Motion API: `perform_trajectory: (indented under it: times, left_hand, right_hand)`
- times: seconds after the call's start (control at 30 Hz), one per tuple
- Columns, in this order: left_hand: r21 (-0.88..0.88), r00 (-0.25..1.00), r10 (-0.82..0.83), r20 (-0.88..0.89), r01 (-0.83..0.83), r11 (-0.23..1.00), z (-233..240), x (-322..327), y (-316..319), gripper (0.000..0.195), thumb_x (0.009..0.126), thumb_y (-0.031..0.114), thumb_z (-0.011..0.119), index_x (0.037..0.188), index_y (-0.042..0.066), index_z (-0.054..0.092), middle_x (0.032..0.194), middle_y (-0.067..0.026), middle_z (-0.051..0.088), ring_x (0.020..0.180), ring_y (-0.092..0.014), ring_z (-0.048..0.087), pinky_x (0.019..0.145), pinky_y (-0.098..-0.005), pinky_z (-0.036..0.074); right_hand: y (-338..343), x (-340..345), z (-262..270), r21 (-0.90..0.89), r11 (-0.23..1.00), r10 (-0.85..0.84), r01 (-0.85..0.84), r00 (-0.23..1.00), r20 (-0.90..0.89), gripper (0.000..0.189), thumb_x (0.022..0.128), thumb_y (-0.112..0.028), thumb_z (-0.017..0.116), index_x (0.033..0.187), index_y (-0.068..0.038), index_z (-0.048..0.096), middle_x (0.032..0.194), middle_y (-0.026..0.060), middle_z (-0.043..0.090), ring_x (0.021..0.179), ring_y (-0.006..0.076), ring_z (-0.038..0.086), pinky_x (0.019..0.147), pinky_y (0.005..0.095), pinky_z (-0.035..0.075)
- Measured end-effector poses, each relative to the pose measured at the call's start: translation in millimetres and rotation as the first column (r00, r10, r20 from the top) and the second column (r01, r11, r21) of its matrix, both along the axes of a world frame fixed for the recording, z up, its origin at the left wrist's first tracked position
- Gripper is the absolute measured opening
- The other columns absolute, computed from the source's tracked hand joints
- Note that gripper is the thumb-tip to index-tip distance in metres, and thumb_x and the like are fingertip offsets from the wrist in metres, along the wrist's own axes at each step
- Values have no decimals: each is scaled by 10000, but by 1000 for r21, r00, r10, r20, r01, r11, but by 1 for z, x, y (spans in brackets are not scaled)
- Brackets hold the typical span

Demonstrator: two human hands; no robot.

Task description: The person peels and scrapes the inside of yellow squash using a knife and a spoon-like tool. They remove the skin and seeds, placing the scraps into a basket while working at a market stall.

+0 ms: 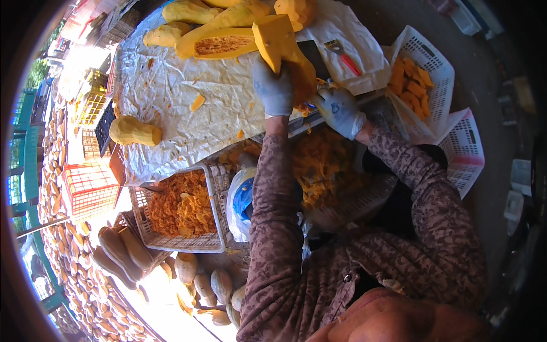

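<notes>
A peeled, cut-open squash (299, 60) is tilted over the table's near edge. My left hand (273, 87), in a pale work glove, grips it from the left. Against its lower right end is my right hand (339, 109), gloved too, with curled fingers. A small shiny bit shows by those fingers, but what they hold is mostly hidden. Strands of orange pulp (304, 109) hang between the hands. Behind the left hand lies a halved squash (224, 42) with its seed cavity showing. Several peeled squashes (188, 12) lie beyond it.
A red-handled peeler (350, 64) lies on the plastic-covered table (183, 98), and a peeled squash (134, 130) at its left. Orange chunks fill a white crate (444, 70) on the right. Pulp fills another crate (222, 201) and lies below my arms (324, 166). Unpeeled squashes (221, 285) sit on the ground.
</notes>
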State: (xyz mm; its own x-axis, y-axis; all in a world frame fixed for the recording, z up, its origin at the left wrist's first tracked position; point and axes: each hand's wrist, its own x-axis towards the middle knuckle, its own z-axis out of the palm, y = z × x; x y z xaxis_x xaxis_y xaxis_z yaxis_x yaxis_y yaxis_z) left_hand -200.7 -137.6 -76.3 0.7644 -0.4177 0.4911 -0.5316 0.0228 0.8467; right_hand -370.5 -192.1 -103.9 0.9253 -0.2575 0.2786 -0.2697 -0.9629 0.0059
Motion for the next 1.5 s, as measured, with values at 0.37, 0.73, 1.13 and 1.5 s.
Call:
perform_trajectory:
  times: [0.37, 0.73, 1.13, 1.5]
  left_hand:
    - [-63, 986, -164, -36, 162, 985, -4, 11, -11, 307, 824, 107, 659, 1113, 25, 599, 987, -191, 658, 918, -363, 651, 797, -402, 511]
    - [2, 969, -237, -73, 237, 971, -2, 23, -11, 341, 806, 83, 699, 1124, 12, 597, 1001, -173, 680, 924, -305, 669, 816, -370, 518]
    - [7, 949, -297, -107, 300, 954, -11, 30, -27, 357, 794, 105, 710, 1121, 17, 594, 988, -157, 689, 899, -277, 671, 802, -362, 522]
    - [-107, 865, -220, -451, 192, 975, -34, 49, -20, 358, 798, 51, 705, 1140, 1, 613, 1017, -89, 697, 903, -180, 660, 806, -311, 534]
  right_hand:
    - [-16, 13, -29, -140, 975, 156, -170, 982, -105, 232, 873, -119, 552, 1091, -124, 631, 940, 58, 640, 892, 241, 645, 742, 365, 531]
    - [6, -42, -30, -82, 971, 225, -225, 974, -17, 239, 851, -171, 590, 1086, -144, 623, 959, 27, 630, 787, 215, 633, 688, 365, 508]
    - [5, -17, -51, -208, 931, 224, -299, 921, -320, 123, 822, -202, 604, 926, -138, 617, 768, 26, 573, 651, 192, 592, 573, 347, 456]
    - [24, -29, -2, -198, 948, 237, -250, 967, -88, 151, 854, -208, 573, 992, -176, 624, 861, -15, 563, 733, 165, 553, 619, 326, 444]
